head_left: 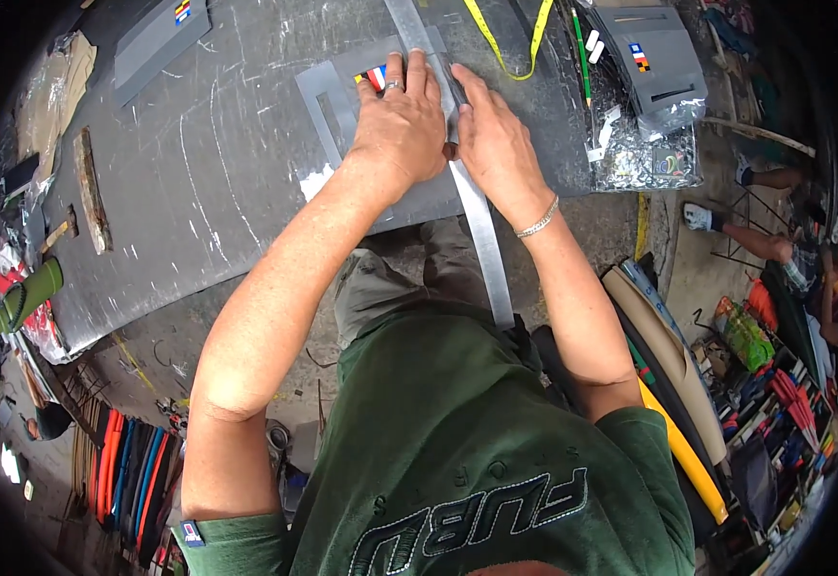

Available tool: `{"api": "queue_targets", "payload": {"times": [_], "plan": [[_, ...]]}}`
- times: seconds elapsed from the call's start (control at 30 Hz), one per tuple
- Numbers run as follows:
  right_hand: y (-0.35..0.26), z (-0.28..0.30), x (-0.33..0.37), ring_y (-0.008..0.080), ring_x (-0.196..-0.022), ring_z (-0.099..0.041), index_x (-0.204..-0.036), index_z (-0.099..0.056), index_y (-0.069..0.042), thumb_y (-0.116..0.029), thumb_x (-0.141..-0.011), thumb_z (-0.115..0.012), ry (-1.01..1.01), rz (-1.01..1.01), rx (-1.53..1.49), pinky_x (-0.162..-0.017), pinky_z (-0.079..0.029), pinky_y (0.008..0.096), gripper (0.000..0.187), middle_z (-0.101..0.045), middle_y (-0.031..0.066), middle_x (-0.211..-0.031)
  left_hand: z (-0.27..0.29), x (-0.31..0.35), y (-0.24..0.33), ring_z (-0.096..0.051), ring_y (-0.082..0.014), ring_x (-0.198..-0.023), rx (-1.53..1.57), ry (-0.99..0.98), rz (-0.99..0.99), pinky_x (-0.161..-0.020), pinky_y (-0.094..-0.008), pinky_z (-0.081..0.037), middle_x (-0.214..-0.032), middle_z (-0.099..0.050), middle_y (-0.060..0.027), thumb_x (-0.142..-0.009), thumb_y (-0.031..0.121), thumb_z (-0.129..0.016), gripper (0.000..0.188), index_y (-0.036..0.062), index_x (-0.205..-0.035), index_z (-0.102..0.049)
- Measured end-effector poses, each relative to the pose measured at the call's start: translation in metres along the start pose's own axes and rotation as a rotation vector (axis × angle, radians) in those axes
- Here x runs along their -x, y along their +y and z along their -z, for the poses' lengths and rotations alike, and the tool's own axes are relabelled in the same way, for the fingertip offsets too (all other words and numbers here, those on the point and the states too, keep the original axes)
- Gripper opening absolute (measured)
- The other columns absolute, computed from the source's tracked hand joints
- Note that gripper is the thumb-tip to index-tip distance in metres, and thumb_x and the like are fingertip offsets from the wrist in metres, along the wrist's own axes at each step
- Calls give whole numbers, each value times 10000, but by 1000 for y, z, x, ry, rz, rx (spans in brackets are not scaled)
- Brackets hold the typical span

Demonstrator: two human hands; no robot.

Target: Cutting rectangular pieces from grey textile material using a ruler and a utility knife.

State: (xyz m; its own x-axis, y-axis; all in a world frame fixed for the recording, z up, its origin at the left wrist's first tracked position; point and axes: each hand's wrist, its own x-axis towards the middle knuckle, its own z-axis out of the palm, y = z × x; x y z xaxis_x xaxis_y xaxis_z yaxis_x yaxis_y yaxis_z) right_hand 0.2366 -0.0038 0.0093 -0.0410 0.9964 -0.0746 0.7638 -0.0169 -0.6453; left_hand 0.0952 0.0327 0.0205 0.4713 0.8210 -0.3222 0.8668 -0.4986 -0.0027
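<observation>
Metal ruler (479,221), straight and narrow, lies across a grey panel (345,110) on the dark tabletop (150,163), directly between the two hands. Its long axis runs from far, slightly left, to near, slightly right; the near end projects past the tabletop's near edge toward the wearer's waist. Left hand (403,125) is the nearer to it: fingers extended and close together, fingertips resting over the ruler's far portion, palm over the panel. Its grip is flat and spread, not closed around anything seen. Right hand (499,139) sits along the ruler's right side, fingers pointing far, partly bent. Whether that grip has hold of anything cannot be determined; a small brown piece (452,152) shows between the hands, its kind unclear. The panel shows mainly left of the left hand, a slot in its exposed part. Open room is greater on the left, where scuffed tabletop extends toward a wooden stick (91,187). Room is tighter on the right: a yellow tape measure (540,38) lies at the far side, then a green pencil (581,58) and a stack of grey panels (659,48).
</observation>
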Motion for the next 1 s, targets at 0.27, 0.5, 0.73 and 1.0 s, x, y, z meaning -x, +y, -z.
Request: {"api": "queue_targets", "payload": {"times": [0.27,0.5,0.73,1.0], "plan": [[-1,3,-5,467,-1131,-631,-1465,-470,-117,-98,-1016,-509,-7,41,63,-948,-532,529,452,-647,255,-1260,-1,-1,1,-262,-432,-1531,-23,13,-5,-1131,-690,-344,-1653,-253,-248,-918,514,-671,922,-80,-1548,-352],[-2,4,-4,482,-1093,-637,-1455,-477,-111,-94,-997,-525,-4,57,58,-941,-526,541,461,-667,277,-1204,-2,-3,2,-258,-438,-1539,-2,3,6,-1123,-703,-335,-1666,-226,-254,-921,494,-674,922,-79,-1558,-333],[-5,12,19,491,-1085,-633,-1457,-478,-107,-78,-997,-521,-19,18,14,-930,-519,544,463,-663,292,-1185,29,-2,9,-237,-418,-1549,11,-173,30,-1223,-623,-238,-1642,-294,-259,-898,561,-684,983,-85,-1550,-334],[-11,24,61,488,-1130,-617,-1474,-469,-105,-72,-1010,-515,-89,-51,17,-946,-517,532,468,-653,291,-1224,-38,10,-9,-279,-410,-1529,94,452,-108,-1194,-615,-295,-1646,-294,-257,-913,571,-654,969,-98,-1544,-348]]}}
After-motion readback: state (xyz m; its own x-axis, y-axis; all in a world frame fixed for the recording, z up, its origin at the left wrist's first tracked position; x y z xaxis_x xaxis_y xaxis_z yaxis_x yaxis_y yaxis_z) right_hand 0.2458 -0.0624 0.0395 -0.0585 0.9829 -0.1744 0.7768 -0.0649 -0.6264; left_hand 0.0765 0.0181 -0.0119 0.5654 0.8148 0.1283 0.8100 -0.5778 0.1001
